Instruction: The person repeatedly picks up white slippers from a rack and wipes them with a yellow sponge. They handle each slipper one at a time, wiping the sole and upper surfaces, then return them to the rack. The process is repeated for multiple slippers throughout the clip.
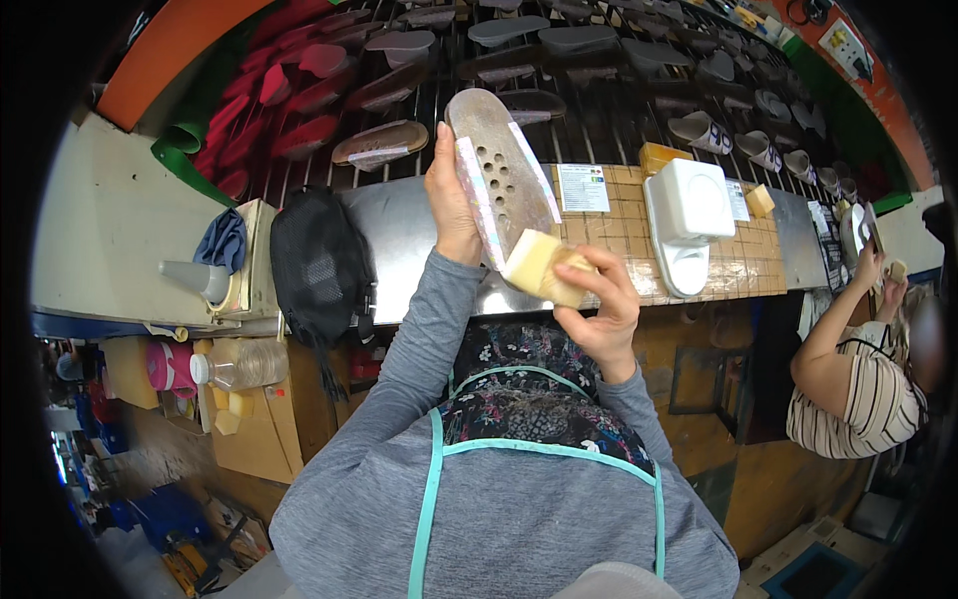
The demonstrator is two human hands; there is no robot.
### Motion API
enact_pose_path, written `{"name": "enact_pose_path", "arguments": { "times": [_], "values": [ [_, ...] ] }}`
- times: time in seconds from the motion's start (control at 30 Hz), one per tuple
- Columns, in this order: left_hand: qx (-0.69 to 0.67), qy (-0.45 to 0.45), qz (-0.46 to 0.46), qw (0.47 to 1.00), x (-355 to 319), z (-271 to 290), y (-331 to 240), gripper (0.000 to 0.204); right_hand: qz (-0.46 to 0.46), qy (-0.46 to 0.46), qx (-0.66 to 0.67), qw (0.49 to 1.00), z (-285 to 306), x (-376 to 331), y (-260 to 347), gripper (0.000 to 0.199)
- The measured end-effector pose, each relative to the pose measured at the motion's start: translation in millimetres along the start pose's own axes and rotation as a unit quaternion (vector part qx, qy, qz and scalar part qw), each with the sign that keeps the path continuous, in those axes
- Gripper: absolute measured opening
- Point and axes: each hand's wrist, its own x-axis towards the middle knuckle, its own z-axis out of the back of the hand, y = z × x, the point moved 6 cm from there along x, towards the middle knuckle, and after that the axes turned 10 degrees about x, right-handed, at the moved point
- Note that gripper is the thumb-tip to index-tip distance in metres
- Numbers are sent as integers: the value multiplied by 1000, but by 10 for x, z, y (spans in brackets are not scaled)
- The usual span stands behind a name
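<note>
A brownish shoe sole (pixel 481 118) with several round holes and pale, shiny strips along its sides is tilted upright over the bench's near edge. My left hand (pixel 454 205) is closed on its left side, the thumb along the edge. In my right hand (pixel 605 304) a pale yellow sponge block (pixel 533 258) is pinched between thumb and fingers. The sponge lies against the sole's lower end, nearest to me, and covers part of it. To the right of the sole a white container with a domed top (pixel 691 205) stands on the bench.
Behind the bench (pixel 404 270), a barred rack holds rows of grey soles (pixel 579 38), red ones (pixel 309 135) and strapped sandals (pixel 701 131). A black bag (pixel 317 255) hangs at the left. Another yellow sponge (pixel 760 202) lies right. A co-worker in stripes (pixel 848 399) works far right.
</note>
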Motion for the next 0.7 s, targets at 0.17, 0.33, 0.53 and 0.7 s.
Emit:
{"name": "enact_pose_path", "arguments": {
  "times": [0.17, 0.33, 0.53, 0.7],
  "values": [
    [-4, 128, 135, 982, 52, 163, 19, 61, 31, 56, -62, 996, -36, -21, 101, 46],
    [1, 145, 211, 967, -166, 54, 298, 60, 58, 10, -115, 992, 12, 158, 163, 52],
    [-9, 137, 144, 980, -114, 61, 182, 75, 79, 76, -168, 980, -205, 167, 269, 53],
    [-37, 73, 74, 994, -39, 198, -42, 70, 28, 13, -143, 989, -78, -10, 246, 53]
  ]
}}
